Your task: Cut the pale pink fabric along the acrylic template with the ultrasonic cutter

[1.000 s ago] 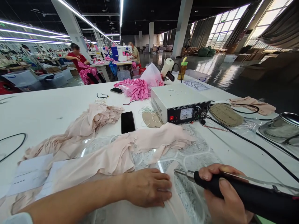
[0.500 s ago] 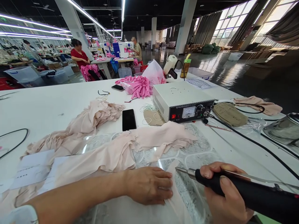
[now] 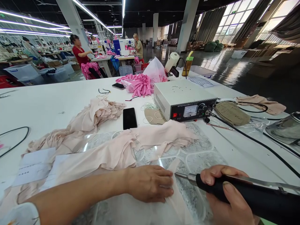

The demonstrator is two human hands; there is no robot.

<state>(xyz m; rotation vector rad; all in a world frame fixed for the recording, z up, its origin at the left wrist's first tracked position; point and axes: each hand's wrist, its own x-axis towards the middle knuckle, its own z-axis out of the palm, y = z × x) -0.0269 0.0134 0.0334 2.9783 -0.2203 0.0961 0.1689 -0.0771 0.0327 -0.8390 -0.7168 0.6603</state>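
My left hand (image 3: 152, 183) lies flat, palm down, on a pale pink piece of fabric (image 3: 178, 204) spread over a clear patterned mat (image 3: 199, 150). Its fingers are stretched out and press the cloth. Wrapped in my right hand (image 3: 231, 190) is the black handle of an ultrasonic cutter (image 3: 211, 184). The metal tip points left and meets the cloth's right edge, just beyond my left fingertips. Farther back, a stack of cut pale pink fabric (image 3: 161, 134) rests on the mat, with another fabric stack (image 3: 93, 115) to its left.
A control box (image 3: 185, 101) with a meter stands behind the mat, and a black cable (image 3: 253, 143) runs from it toward the right. Nearby are a black phone (image 3: 129, 118), pink straps (image 3: 142, 84), a bottle (image 3: 187, 65) and brown templates (image 3: 232, 113). Co-workers sit beyond the table.
The cutter tip has shifted slightly left and down along the fabric edge. My left hand stays in place. The view has tilted a little, and a distant co-worker in red has raised an arm.
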